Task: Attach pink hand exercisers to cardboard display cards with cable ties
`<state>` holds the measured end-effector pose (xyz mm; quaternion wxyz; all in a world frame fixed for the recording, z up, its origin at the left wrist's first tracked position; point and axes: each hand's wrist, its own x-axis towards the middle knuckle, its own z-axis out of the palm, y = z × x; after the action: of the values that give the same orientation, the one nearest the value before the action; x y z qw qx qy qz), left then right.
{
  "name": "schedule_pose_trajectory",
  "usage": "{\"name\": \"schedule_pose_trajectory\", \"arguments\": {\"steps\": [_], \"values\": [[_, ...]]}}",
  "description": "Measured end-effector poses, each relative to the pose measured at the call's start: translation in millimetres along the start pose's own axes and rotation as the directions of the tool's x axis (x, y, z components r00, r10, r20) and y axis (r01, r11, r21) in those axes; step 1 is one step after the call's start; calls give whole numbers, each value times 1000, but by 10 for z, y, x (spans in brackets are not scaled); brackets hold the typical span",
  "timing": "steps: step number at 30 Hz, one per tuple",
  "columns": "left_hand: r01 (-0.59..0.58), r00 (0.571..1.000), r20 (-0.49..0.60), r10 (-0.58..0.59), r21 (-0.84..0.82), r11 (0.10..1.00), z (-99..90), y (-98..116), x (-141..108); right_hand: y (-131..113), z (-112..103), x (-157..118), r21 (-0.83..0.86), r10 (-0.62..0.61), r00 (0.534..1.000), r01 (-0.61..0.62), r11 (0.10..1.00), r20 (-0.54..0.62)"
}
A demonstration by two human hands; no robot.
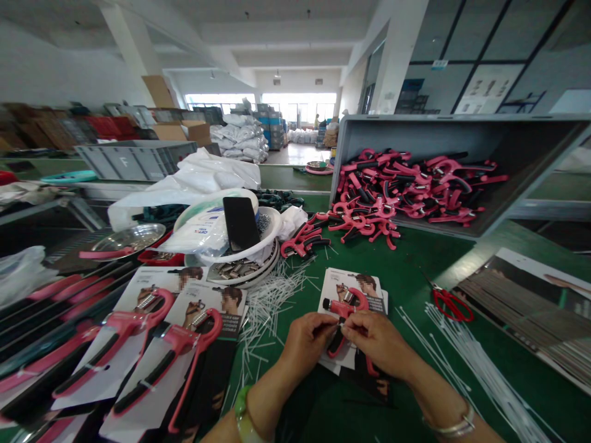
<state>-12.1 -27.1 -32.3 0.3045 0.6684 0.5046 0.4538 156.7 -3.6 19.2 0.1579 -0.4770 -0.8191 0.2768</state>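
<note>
A pink and black hand grip strengthener (356,300) lies on a printed backing card (329,284) in front of me, and more cards show beneath it. My left hand (307,338) is closed in a pinch at the strengthener's handle. From the other side, my right hand (376,339) pinches at the same spot. A small white bit of cable tie (340,326) shows between the fingertips of both hands; most of it is hidden. Loose white cable ties (475,363) lie right of my right hand, near red-handled scissors (451,304).
A tilted grey crate (484,132) spills pink strengtheners onto the green table. Cut tie ends (263,314) lie left of my hands. Strengtheners on cards (184,335) are piled at left. A phone (241,224) rests on a white basin (272,231). Stacked cards (530,320) stand at right.
</note>
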Motion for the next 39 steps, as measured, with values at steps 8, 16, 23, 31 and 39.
{"name": "schedule_pose_trajectory", "arguments": {"steps": [8,16,23,31,39], "values": [[118,983,169,-77,-246,962,-15,37,-3,-100,-47,96,-173,50,995,-35,984,88],[57,992,117,-46,-86,995,-21,70,36,210,153,-99,-11,-297,907,308,951,-298],[39,994,103,-34,-48,998,-23,109,32,180,223,-50,-242,-439,813,371,897,-382],[-69,995,84,49,253,965,-85,197,-18,86,247,-37,-59,-228,698,258,964,-679],[137,988,1,-154,450,883,-111,154,-56,76,338,-113,4,-270,864,300,954,-424]]}}
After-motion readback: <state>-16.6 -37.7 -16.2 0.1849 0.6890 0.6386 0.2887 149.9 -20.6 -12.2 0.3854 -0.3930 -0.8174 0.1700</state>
